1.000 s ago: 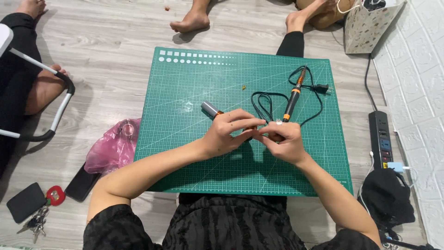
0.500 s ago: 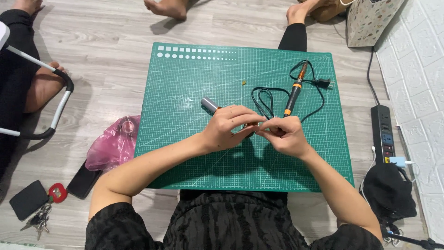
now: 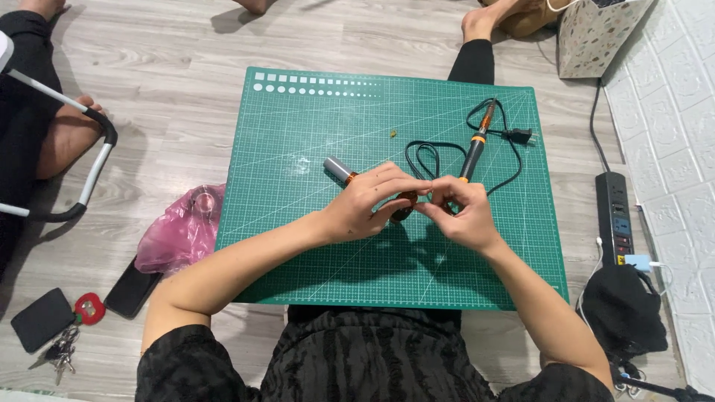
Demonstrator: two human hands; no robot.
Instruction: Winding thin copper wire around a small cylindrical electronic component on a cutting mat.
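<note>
I sat on a grey wood floor with a green mat (image 3: 298, 246) spread in front of my knees. Over its middle my two hands met. My left hand (image 3: 369, 205) was curled around a small grey and orange tool (image 3: 341, 170), whose grey end stuck out past my knuckles toward the far left. My right hand (image 3: 460, 216) had its fingertips pinched together right at the tool's dark front end, closed on something too small for me to make out. Judging by that, the fiddly part at the tip was in progress, not finished.

Just beyond my right hand lay the iron (image 3: 477, 145) with its black cord (image 3: 428, 152) looped on the mat, the plug (image 3: 521, 136) lying loose and well apart from the power strip (image 3: 617, 216) on the floor by the white wall, so any heating was not yet started. A tiny scrap (image 3: 392, 135) sat farther up the mat. Off the mat's left edge were a pink bag (image 3: 182, 234), a phone (image 3: 132, 289) and keys (image 3: 59, 356).
</note>
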